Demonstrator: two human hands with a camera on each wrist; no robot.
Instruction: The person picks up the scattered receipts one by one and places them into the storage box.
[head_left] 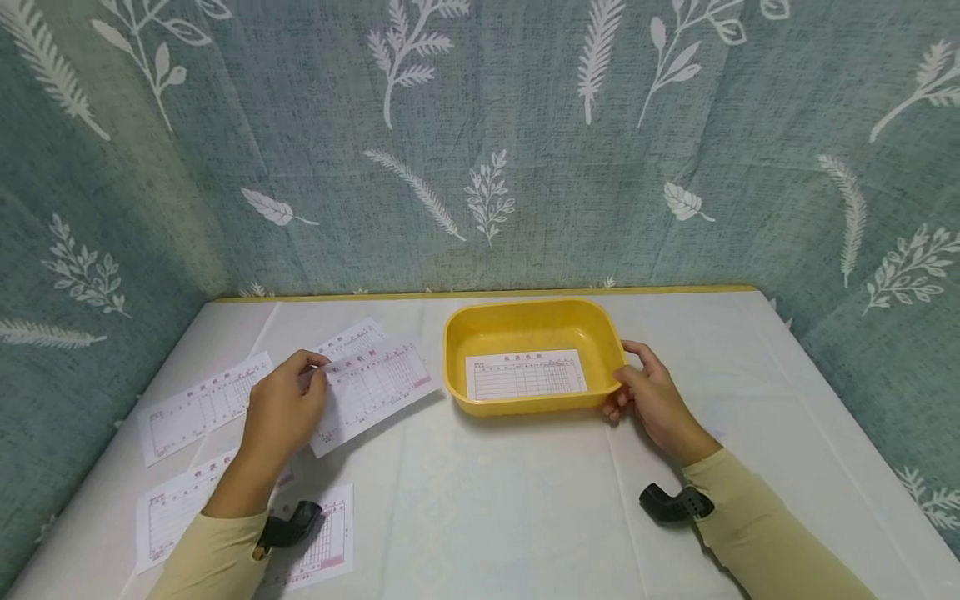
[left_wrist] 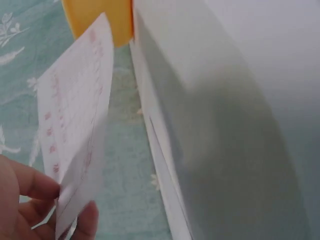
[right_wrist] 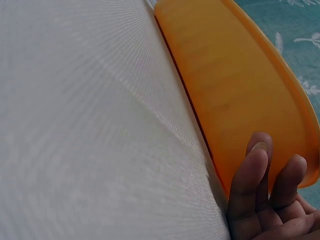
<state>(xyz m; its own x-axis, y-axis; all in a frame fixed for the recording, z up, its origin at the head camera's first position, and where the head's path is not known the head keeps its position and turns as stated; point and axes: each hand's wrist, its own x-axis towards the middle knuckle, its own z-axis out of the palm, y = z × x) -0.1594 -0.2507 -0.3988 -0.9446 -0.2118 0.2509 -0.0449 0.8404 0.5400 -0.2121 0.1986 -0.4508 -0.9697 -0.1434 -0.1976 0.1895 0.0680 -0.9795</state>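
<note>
My left hand (head_left: 281,408) pinches a printed paper receipt (head_left: 375,396) by its left end, thumb against fingers. The sheet is tilted above the table, and its right corner comes up to the left side of a yellow plastic tray (head_left: 517,329). In the left wrist view the receipt (left_wrist: 80,105) stands on edge between thumb and fingers. My right hand (head_left: 660,404) holds the tray's right end, with the thumb at the rim and other fingers against the outer wall (right_wrist: 235,100). Another receipt (head_left: 525,377) lies face up inside the tray.
Several more receipts lie on the white table at the left: one (head_left: 202,408) by the far left edge, one (head_left: 172,512) below it, one (head_left: 326,533) partly under the left wrist, and one (head_left: 352,340) behind the held sheet. Leaf-patterned green cloth (head_left: 480,150) surrounds the table.
</note>
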